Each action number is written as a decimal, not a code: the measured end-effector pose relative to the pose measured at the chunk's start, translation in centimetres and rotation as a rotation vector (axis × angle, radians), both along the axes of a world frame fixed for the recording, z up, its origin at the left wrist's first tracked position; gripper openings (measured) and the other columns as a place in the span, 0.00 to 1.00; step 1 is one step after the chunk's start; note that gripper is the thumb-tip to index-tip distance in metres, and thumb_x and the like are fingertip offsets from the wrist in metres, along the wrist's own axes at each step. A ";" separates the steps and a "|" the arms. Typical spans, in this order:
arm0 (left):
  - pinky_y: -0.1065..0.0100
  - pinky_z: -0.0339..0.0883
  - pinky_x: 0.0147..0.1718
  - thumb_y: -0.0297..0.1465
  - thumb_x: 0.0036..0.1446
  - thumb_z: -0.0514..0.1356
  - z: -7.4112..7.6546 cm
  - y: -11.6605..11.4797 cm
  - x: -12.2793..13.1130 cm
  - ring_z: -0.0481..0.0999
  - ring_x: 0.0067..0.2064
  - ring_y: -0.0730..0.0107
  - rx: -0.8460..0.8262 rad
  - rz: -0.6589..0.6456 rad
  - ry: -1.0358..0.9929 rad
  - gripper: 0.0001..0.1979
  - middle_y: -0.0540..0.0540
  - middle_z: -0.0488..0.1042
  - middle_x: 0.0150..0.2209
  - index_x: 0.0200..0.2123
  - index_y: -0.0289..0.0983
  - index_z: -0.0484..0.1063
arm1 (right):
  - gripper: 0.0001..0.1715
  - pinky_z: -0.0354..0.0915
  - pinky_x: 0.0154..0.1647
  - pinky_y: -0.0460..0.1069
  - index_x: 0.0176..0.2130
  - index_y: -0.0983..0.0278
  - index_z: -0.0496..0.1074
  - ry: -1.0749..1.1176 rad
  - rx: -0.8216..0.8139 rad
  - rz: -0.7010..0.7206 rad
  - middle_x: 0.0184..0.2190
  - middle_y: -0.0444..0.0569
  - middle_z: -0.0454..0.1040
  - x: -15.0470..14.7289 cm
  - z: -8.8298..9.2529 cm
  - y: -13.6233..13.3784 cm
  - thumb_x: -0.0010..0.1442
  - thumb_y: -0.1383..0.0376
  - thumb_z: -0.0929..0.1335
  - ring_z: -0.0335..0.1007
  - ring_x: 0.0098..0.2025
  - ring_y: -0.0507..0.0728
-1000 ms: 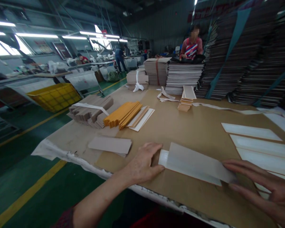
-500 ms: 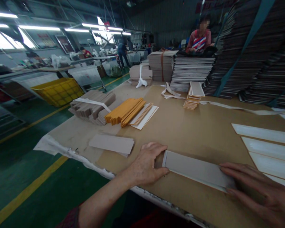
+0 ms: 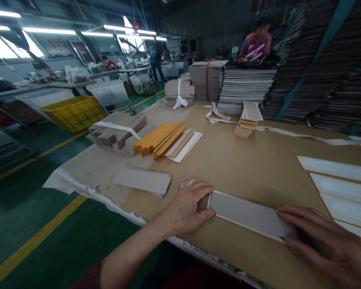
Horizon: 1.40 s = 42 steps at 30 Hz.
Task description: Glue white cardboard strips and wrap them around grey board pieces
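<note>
A grey cardboard strip (image 3: 249, 212) lies on a slightly larger white-edged piece on the table in front of me. My left hand (image 3: 189, 206) curves around its left end, thumb and fingertips at the two corners. At the opposite end my right hand (image 3: 327, 241) pinches the strip between fingers on the far edge and thumb on the near edge; its palm hides that end. Left of my left hand lie a few loose grey cardboard strips (image 3: 141, 180). White strips with orange edges (image 3: 343, 184) are laid in a row beyond my right hand.
On the brown-covered table (image 3: 243, 160) sit an orange stack of folded strips (image 3: 159, 138), a banded grey cardboard bundle (image 3: 117, 130) and a small pile of orange-edged strips (image 3: 248, 120). Tall board stacks (image 3: 246, 88) line the back. Behind them is a person (image 3: 255, 48).
The grey strip and the white-edged piece under it sit more evenly together. Both hands keep nearly the same places, and the view has shifted slightly.
</note>
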<state>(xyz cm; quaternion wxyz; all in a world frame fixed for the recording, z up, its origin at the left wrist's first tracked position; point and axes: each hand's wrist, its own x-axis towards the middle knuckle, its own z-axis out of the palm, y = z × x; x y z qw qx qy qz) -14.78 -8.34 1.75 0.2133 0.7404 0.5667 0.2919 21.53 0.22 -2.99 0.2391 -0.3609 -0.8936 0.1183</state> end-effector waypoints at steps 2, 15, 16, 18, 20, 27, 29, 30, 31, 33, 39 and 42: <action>0.50 0.58 0.60 0.36 0.56 0.67 0.0 0.0 0.0 0.69 0.59 0.53 -0.004 -0.002 -0.003 0.23 0.42 0.76 0.55 0.55 0.39 0.72 | 0.25 0.76 0.51 0.65 0.57 0.50 0.74 -0.038 0.033 0.042 0.56 0.50 0.76 0.0 -0.1 0.1 0.64 0.48 0.68 0.75 0.54 0.66; 0.49 0.59 0.59 0.34 0.56 0.67 -0.3 0.0 0.1 0.70 0.58 0.54 0.038 0.000 0.017 0.20 0.43 0.77 0.54 0.52 0.41 0.73 | 0.24 0.77 0.50 0.64 0.56 0.53 0.76 -0.052 0.061 0.068 0.54 0.50 0.77 -0.7 0.4 0.1 0.65 0.49 0.66 0.76 0.52 0.66; 0.49 0.59 0.59 0.34 0.57 0.67 -0.3 0.0 0.1 0.70 0.58 0.54 0.042 -0.003 0.021 0.19 0.43 0.77 0.54 0.52 0.40 0.74 | 0.23 0.78 0.49 0.63 0.55 0.54 0.77 -0.041 0.068 0.076 0.53 0.51 0.77 -0.9 0.7 0.0 0.65 0.49 0.66 0.77 0.51 0.65; 0.48 0.59 0.59 0.33 0.57 0.66 -0.4 0.0 0.1 0.70 0.57 0.53 0.053 -0.005 0.036 0.18 0.43 0.77 0.54 0.52 0.39 0.74 | 0.22 0.79 0.48 0.62 0.54 0.55 0.77 -0.034 0.066 0.087 0.52 0.51 0.78 -1.4 1.3 -0.1 0.65 0.50 0.66 0.78 0.50 0.64; 0.47 0.60 0.58 0.31 0.57 0.66 -0.5 0.0 0.1 0.70 0.57 0.53 0.066 -0.006 0.054 0.18 0.42 0.77 0.54 0.51 0.38 0.74 | 0.21 0.78 0.49 0.61 0.53 0.56 0.77 -0.046 0.036 0.089 0.52 0.51 0.78 -1.7 2.0 -0.2 0.65 0.51 0.67 0.77 0.51 0.64; 0.46 0.61 0.57 0.29 0.58 0.64 -0.7 0.2 0.0 0.70 0.58 0.52 0.093 -0.003 0.106 0.16 0.41 0.76 0.54 0.51 0.38 0.75 | 0.19 0.75 0.53 0.60 0.54 0.59 0.76 -0.122 -0.058 0.106 0.54 0.51 0.76 -2.3 3.6 -0.5 0.66 0.59 0.68 0.74 0.54 0.61; 0.45 0.61 0.57 0.29 0.58 0.64 -0.7 0.3 0.0 0.70 0.58 0.52 0.088 -0.003 0.114 0.17 0.42 0.76 0.54 0.51 0.38 0.74 | 0.19 0.75 0.54 0.60 0.55 0.59 0.75 -0.131 -0.071 0.116 0.55 0.52 0.76 -2.3 3.8 -0.5 0.65 0.60 0.68 0.73 0.55 0.61; 0.45 0.61 0.57 0.29 0.58 0.64 -0.7 0.4 0.0 0.70 0.58 0.51 0.084 -0.003 0.116 0.17 0.42 0.76 0.54 0.51 0.39 0.74 | 0.20 0.74 0.54 0.60 0.55 0.59 0.75 -0.133 -0.076 0.119 0.55 0.52 0.76 -2.3 3.8 -0.5 0.65 0.60 0.68 0.73 0.56 0.61; 0.44 0.62 0.56 0.29 0.58 0.63 -0.7 0.4 0.0 0.70 0.58 0.51 0.080 -0.002 0.117 0.17 0.42 0.76 0.54 0.51 0.39 0.74 | 0.20 0.74 0.55 0.60 0.56 0.59 0.75 -0.135 -0.082 0.122 0.56 0.52 0.76 -2.3 3.9 -0.5 0.66 0.60 0.68 0.72 0.57 0.61; 0.44 0.62 0.56 0.29 0.58 0.63 -0.7 0.5 0.0 0.70 0.57 0.51 0.069 0.001 0.120 0.16 0.43 0.77 0.53 0.51 0.39 0.74 | 0.20 0.74 0.55 0.60 0.57 0.59 0.74 -0.136 -0.094 0.126 0.56 0.52 0.75 -2.2 4.0 -0.6 0.66 0.61 0.68 0.71 0.57 0.60; 0.43 0.62 0.56 0.30 0.59 0.62 -0.7 0.6 0.0 0.70 0.57 0.52 0.046 -0.005 0.124 0.15 0.44 0.76 0.53 0.50 0.41 0.74 | 0.20 0.71 0.58 0.61 0.57 0.60 0.73 -0.169 -0.117 0.098 0.58 0.51 0.74 -2.4 4.4 -1.4 0.68 0.61 0.66 0.70 0.59 0.60; 0.43 0.62 0.56 0.31 0.59 0.62 -0.6 0.6 0.0 0.71 0.56 0.52 0.042 0.001 0.129 0.15 0.44 0.77 0.53 0.50 0.41 0.74 | 0.21 0.71 0.59 0.61 0.58 0.61 0.72 -0.152 -0.106 0.086 0.58 0.52 0.73 -2.6 4.4 -1.7 0.68 0.62 0.65 0.69 0.60 0.60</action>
